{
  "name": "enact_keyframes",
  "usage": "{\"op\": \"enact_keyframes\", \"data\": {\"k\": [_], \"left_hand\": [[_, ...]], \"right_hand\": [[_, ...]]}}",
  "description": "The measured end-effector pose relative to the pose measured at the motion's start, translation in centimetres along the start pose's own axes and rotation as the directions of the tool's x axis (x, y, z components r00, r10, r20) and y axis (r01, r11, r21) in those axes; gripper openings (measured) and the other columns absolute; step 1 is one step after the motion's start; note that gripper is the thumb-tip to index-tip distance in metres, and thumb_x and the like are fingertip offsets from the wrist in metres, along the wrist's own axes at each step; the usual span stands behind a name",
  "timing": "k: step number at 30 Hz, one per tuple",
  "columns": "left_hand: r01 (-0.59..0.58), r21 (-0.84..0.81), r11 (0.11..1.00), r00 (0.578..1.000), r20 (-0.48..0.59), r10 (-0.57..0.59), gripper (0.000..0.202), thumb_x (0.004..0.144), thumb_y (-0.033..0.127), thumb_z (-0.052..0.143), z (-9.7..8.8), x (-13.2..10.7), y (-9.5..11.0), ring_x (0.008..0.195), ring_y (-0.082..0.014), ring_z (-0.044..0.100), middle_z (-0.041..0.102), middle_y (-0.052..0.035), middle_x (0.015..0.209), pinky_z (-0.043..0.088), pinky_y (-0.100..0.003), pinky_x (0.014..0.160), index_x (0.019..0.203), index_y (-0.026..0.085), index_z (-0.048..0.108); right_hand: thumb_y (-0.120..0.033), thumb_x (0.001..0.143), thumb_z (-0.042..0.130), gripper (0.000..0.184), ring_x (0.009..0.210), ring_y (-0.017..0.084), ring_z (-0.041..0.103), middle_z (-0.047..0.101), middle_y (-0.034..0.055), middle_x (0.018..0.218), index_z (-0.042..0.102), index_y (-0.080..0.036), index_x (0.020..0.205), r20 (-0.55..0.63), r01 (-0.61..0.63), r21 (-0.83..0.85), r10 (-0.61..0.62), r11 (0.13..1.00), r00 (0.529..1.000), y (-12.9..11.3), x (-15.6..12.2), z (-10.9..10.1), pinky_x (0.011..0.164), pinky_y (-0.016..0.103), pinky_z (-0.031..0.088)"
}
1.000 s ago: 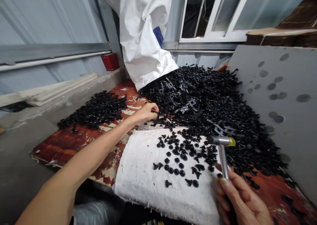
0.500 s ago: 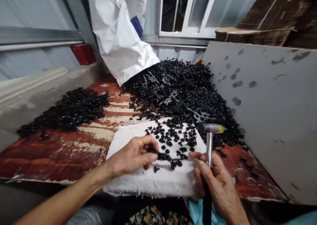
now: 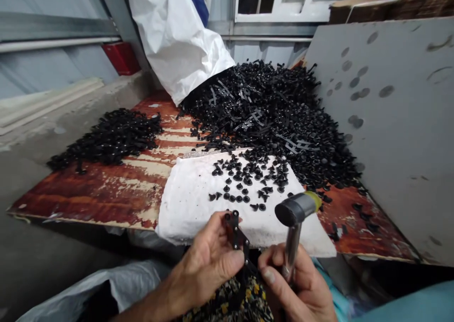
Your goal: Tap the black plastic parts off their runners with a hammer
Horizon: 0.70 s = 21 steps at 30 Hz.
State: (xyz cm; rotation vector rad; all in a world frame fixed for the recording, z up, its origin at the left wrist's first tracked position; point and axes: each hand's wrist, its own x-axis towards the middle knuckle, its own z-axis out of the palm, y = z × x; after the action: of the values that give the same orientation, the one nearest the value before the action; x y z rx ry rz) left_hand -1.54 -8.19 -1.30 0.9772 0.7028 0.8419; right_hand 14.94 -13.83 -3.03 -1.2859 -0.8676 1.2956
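My left hand [image 3: 213, 267] is closed on a black jointed strip [image 3: 236, 232] with small shiny dots along it, held above my lap at the front of the white cloth [image 3: 184, 199]. My right hand [image 3: 298, 284] grips a mallet [image 3: 292, 239] by its metal shaft. The mallet's head stands up over the cloth, one end black and the other yellow. The right fingertips come close to the lower end of the strip; whether they touch it I cannot tell. Several small black disc-headed pegs [image 3: 244, 191] lie scattered on the cloth beyond my hands.
A large heap of black parts [image 3: 262, 104] fills the back of the worn red table [image 3: 149, 189], under a white sack [image 3: 184, 43]. A smaller black pile [image 3: 113, 137] lies at the left. A grey spotted board [image 3: 397, 147] walls the right side.
Both hands have come back from the cloth toward my lap and closer together. The strip in my left hand is now tipped upright. The mallet's black end has turned toward me. The view has tilted down.
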Motion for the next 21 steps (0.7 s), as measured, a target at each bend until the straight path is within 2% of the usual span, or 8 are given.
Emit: {"op": "enact_keyframes", "data": {"k": [2,4,7,10,13,17,19,21], "left_hand": [[0.046,0.020,0.999,0.999,-0.007,-0.046,0.033,0.084,0.042,0.065,0.5,-0.9,-1.5,0.082,-0.0114,0.057,0.056,-0.0016,0.091,0.047,-0.022,0.076,0.109,0.023,0.056],[0.097,0.062,0.993,0.995,-0.001,-0.097,0.033,0.083,0.049,0.063,0.6,-1.4,-2.4,0.066,-0.0086,0.055,0.054,0.0004,0.081,0.048,-0.021,0.064,0.099,0.020,0.056],[0.152,0.093,0.984,0.988,0.014,-0.154,0.043,0.077,0.058,0.065,0.3,-1.6,-2.6,0.045,-0.0037,0.046,0.051,0.0028,0.074,0.042,-0.019,0.046,0.090,0.018,0.052],[0.193,0.102,0.976,0.981,0.003,-0.194,0.046,0.077,0.060,0.064,-0.2,-1.4,-2.3,0.043,-0.0030,0.045,0.053,0.0017,0.077,0.042,-0.019,0.043,0.093,0.018,0.054],[0.202,0.138,0.970,0.979,-0.052,-0.197,0.046,0.079,0.061,0.060,-0.8,-1.2,-1.5,0.044,-0.0027,0.046,0.055,0.0010,0.078,0.042,-0.018,0.042,0.090,0.016,0.057],[0.208,0.313,0.927,0.974,-0.153,-0.167,0.056,0.072,0.068,0.063,-3.0,-0.6,1.0,0.041,-0.0025,0.042,0.057,0.0004,0.070,0.035,-0.016,0.039,0.084,0.013,0.061],[0.195,0.430,0.881,0.973,-0.198,-0.119,0.057,0.073,0.067,0.062,-4.6,-0.1,2.5,0.041,-0.0039,0.041,0.053,0.0025,0.058,0.031,-0.016,0.039,0.090,0.012,0.064],[0.157,0.527,0.835,0.979,-0.194,-0.061,0.055,0.078,0.062,0.060,-5.8,0.5,3.8,0.041,-0.0049,0.039,0.048,0.0050,0.049,0.030,-0.016,0.041,0.100,0.012,0.066]], "right_hand": [[-0.051,0.080,0.069,0.032,0.052,0.010,0.043,0.050,-0.0027,0.067,0.055,-0.022,0.073,0.022,0.039,-0.019,-0.038,0.999,0.999,0.7,-0.2,0.2,0.046,0.021,0.039],[-0.051,0.080,0.067,0.032,0.057,0.013,0.047,0.051,-0.0024,0.066,0.056,-0.023,0.074,0.048,0.050,-0.050,-0.047,0.997,0.998,1.2,-0.3,0.4,0.055,0.024,0.044],[-0.051,0.081,0.066,0.031,0.058,0.013,0.045,0.051,-0.0028,0.065,0.058,-0.023,0.075,0.083,0.076,-0.134,-0.065,0.988,0.994,1.5,-0.3,0.5,0.058,0.025,0.042],[-0.051,0.082,0.064,0.030,0.063,0.015,0.048,0.054,-0.0017,0.068,0.060,-0.022,0.075,0.130,0.108,-0.166,-0.087,0.980,0.988,1.5,-0.3,0.6,0.061,0.024,0.043],[-0.053,0.084,0.061,0.031,0.066,0.016,0.052,0.058,-0.0003,0.071,0.064,-0.023,0.084,0.151,0.051,-0.164,-0.026,0.985,0.988,1.2,-0.4,0.6,0.060,0.024,0.044],[-0.053,0.088,0.055,0.034,0.046,0.010,0.037,0.051,-0.0031,0.062,0.066,-0.023,0.100,0.078,-0.086,-0.229,0.107,0.970,0.991,0.8,-0.7,0.1,0.041,0.020,0.033],[-0.052,0.088,0.055,0.039,0.045,0.010,0.038,0.060,0.0004,0.073,0.066,-0.024,0.113,0.025,-0.065,-0.267,0.074,0.962,0.997,0.9,-0.7,-0.3,0.037,0.019,0.032],[-0.051,0.088,0.055,0.044,0.051,0.012,0.050,0.065,0.0043,0.084,0.064,-0.025,0.122,-0.003,-0.003,-0.309,0.002,0.951,1.000,1.3,-0.5,-0.8,0.039,0.019,0.039]]}}
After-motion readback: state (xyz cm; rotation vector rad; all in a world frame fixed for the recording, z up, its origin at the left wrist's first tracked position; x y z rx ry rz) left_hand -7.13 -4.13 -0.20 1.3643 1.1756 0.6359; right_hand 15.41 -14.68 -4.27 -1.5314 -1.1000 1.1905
